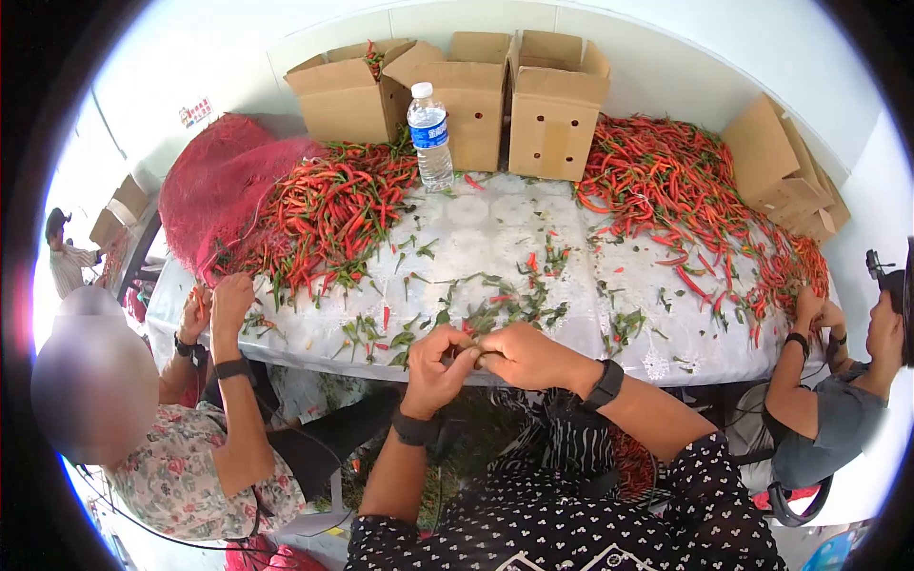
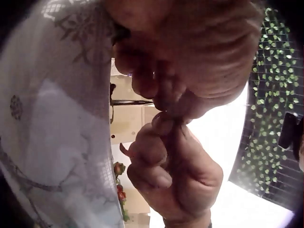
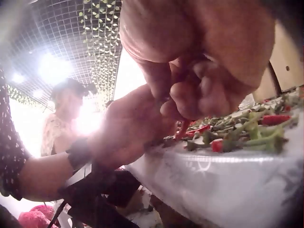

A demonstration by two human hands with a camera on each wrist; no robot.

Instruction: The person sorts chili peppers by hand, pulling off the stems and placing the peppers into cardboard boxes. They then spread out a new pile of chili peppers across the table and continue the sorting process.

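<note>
In the head view my left hand [image 1: 436, 373] and right hand [image 1: 538, 357] meet at the table's front edge, thumbs and fingertips together. They pinch a small chili pepper, mostly hidden by the fingers. Its thin red tip [image 2: 124, 150] pokes out past the right hand's curled fingers in the left wrist view. A bit of red also hangs below those fingers in the right wrist view. Just beyond the hands lies a scatter of green stems [image 1: 495, 305] and leaves with a few red pieces on the white patterned tablecloth [image 1: 466, 243].
Heaps of red chilies [image 1: 338, 214] lie left and right, the left one beside a red mesh sack [image 1: 224, 181]. Behind stand cardboard boxes [image 1: 557, 124] and a water bottle [image 1: 431, 143]. People sit at both ends, with hands [image 1: 227, 309] at the chilies.
</note>
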